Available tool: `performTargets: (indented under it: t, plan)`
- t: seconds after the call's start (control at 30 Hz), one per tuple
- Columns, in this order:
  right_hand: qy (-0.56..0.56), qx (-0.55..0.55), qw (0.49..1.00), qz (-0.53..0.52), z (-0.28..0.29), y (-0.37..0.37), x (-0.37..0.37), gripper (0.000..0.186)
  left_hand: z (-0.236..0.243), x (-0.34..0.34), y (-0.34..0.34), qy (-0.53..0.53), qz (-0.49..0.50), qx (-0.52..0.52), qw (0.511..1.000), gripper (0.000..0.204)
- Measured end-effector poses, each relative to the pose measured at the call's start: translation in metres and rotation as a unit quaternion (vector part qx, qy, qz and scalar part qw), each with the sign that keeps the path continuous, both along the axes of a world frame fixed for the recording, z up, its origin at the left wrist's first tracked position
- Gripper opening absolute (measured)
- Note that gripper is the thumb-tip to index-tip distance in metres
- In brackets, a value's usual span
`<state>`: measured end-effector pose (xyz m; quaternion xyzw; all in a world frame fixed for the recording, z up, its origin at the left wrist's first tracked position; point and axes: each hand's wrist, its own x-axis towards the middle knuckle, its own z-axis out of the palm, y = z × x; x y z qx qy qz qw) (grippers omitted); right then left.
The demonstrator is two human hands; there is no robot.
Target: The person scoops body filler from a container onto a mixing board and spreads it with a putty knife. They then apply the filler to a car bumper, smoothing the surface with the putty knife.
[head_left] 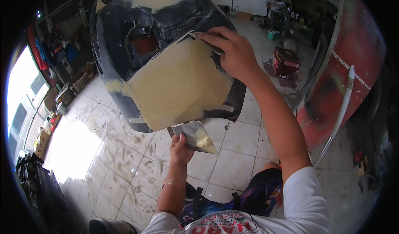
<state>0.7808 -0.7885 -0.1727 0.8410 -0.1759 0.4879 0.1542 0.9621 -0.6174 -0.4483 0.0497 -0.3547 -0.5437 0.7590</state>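
Left grip (181,151) is holding a plate (186,130) of putty (203,141) below the panel (183,86), while right grip (237,53) is clasping a spreader (210,44) at the panel's upper edge

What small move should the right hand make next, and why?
Perhaps the right hand should draw the thin, flat, grey spreader downward over the broad, cream-coloured coating, because the spreader is held at that coating's upper right edge.

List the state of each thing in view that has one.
Left hand: closed on palette
Palette: held, bearing beige paste
Right hand: gripping spreader
Spreader: held at upper right of beige coat; contact unclear
Beige coat: spread across dark body panel
Red panel: scuffed, patchy
Floor: smudged
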Motion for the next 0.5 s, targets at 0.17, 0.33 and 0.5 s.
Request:
performTargets:
  t: [0.17,0.33,0.5]
  plan:
    - [-0.031,-0.014,0.999,-0.024,-0.02,-0.002,0.023,0.072,0.005,-0.001,0.001,-0.055,0.001,-0.021,0.998,0.05]
    - [-0.029,-0.001,0.999,-0.039,-0.086,0.031,0.023,0.075,0.01,-0.004,0.005,-0.054,-0.012,-0.062,0.997,0.046]
    - [-0.016,0.04,0.999,-0.033,-0.166,0.085,0.009,0.076,0.014,-0.006,0.007,-0.035,0.023,-0.004,0.999,0.053]
